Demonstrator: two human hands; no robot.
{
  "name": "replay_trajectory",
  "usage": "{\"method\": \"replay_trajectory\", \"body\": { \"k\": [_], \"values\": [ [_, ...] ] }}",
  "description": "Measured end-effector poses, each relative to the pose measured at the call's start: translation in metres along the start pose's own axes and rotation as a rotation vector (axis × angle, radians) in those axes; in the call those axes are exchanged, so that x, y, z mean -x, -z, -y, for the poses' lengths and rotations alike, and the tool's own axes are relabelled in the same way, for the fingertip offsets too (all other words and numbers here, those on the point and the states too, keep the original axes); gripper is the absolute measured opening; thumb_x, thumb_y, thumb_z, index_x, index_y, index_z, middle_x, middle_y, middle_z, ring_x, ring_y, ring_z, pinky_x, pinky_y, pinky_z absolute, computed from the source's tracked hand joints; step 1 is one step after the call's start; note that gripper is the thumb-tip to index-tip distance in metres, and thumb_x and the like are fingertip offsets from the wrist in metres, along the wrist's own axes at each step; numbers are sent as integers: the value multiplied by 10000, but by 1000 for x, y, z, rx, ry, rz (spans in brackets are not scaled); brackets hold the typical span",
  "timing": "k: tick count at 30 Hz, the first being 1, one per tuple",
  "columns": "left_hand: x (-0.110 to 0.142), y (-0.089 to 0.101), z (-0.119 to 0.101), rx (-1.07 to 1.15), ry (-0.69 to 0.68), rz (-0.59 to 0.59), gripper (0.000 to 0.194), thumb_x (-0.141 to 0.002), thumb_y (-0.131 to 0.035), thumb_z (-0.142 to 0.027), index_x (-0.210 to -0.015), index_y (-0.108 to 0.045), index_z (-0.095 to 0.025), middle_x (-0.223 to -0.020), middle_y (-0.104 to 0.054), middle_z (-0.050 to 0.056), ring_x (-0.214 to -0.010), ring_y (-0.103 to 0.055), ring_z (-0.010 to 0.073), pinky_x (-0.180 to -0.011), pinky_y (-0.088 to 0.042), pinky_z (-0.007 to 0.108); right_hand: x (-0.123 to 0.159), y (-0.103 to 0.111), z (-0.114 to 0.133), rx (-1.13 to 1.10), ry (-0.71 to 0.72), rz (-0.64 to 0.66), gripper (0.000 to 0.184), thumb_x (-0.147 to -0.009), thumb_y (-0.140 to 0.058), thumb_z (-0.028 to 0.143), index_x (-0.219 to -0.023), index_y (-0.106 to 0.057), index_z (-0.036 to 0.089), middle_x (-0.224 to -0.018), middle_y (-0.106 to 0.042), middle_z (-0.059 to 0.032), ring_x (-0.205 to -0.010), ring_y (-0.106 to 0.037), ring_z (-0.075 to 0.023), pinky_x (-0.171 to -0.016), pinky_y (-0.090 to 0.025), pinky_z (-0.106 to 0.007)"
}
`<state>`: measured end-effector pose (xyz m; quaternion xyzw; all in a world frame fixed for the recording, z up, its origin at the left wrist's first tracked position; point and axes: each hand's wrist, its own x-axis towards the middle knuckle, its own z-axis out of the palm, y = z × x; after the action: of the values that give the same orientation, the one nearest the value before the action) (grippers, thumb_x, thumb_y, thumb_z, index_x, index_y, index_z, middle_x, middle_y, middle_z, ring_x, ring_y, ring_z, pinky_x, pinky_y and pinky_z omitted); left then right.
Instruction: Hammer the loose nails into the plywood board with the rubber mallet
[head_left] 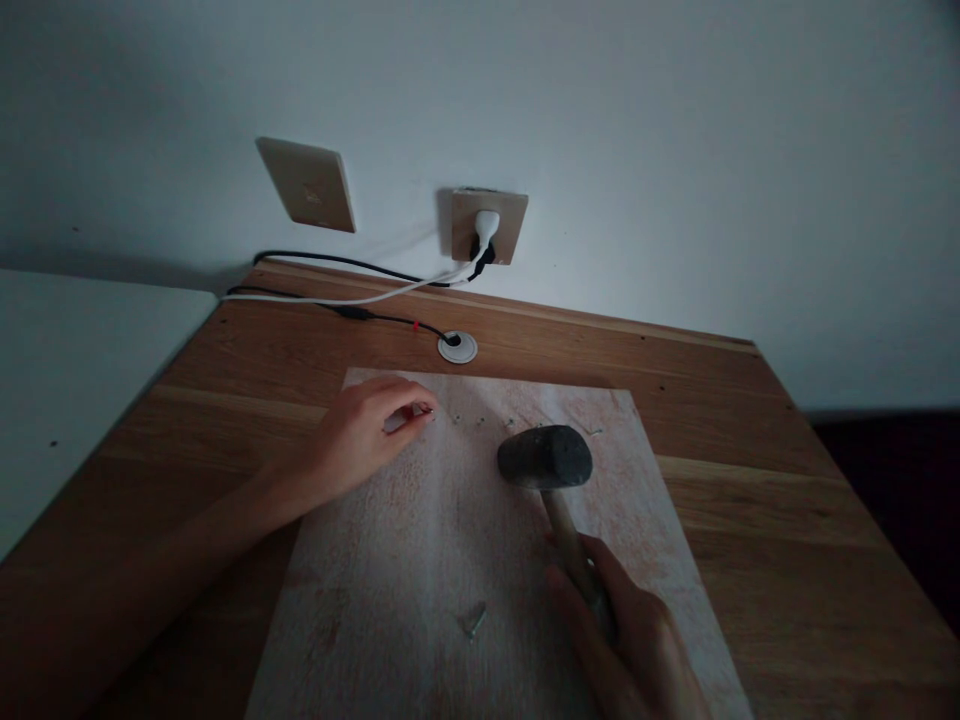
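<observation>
My right hand (630, 630) is wrapped round the wooden handle of a rubber mallet (546, 458). Its black head hovers over the upper right part of a pale, worn board (390, 560). At the board's upper left, my left hand (367, 425) is closed in a pinch; a tiny bit of metal, apparently a screw (432, 412), shows at the fingertips. Several small screws (481, 421) stand in a row across the board's top, partly hidden by the mallet head. One loose screw (478, 622) lies lower down, near the middle.
The board rests on a wooden desk (765, 530) against a white wall. Behind it are a cable grommet (457, 347), a black cable (352, 312) and a white cable (337, 300). A wall outlet (506, 215) holds plugs. A white panel (82, 380) borders the left side.
</observation>
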<state>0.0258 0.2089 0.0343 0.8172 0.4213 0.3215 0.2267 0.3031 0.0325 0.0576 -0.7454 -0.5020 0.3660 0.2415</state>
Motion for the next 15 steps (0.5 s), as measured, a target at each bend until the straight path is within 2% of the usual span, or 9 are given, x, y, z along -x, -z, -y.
{"method": "replay_trajectory", "body": {
  "k": [4, 8, 12, 15],
  "values": [
    [0, 0, 2, 30, -9, -8, 88, -981, -665, -181, -968, -752, -193, -951, -789, 12, -860, -731, 147, -816, -573, 258, 0, -1, -4, -6, -33, 6, 688, -988, -537, 734, -1265, -710, 128, -902, -824, -126, -824, -803, -294, -734, -579, -367],
    [1, -1, 0, 8, -3, 9, 97, -980, -661, -174, -976, -755, -196, -959, -793, 17, -877, -741, 154, -803, -573, 259, 0, -1, 0, -9, -55, 19, 686, -982, -532, 748, -1223, -720, 134, -787, -791, -91, -715, -767, -268, -656, -543, -352],
    [1, -2, -1, -32, -33, 3, 110, -984, -649, -156, -980, -750, -197, -964, -787, 22, -881, -735, 156, -811, -569, 266, 0, 0, 4, -25, -54, 26, 706, -971, -539, 763, -1232, -709, 129, -846, -793, -102, -718, -749, -261, -696, -545, -361],
    [1, -3, 0, -39, -73, -6, 94, -975, -661, -136, -951, -732, -192, -945, -770, 23, -879, -727, 158, -804, -560, 270, 0, 0, 3, -23, -45, 39, 674, -988, -533, 747, -1224, -711, 141, -809, -781, -82, -706, -742, -255, -685, -534, -359]
  ]
}}
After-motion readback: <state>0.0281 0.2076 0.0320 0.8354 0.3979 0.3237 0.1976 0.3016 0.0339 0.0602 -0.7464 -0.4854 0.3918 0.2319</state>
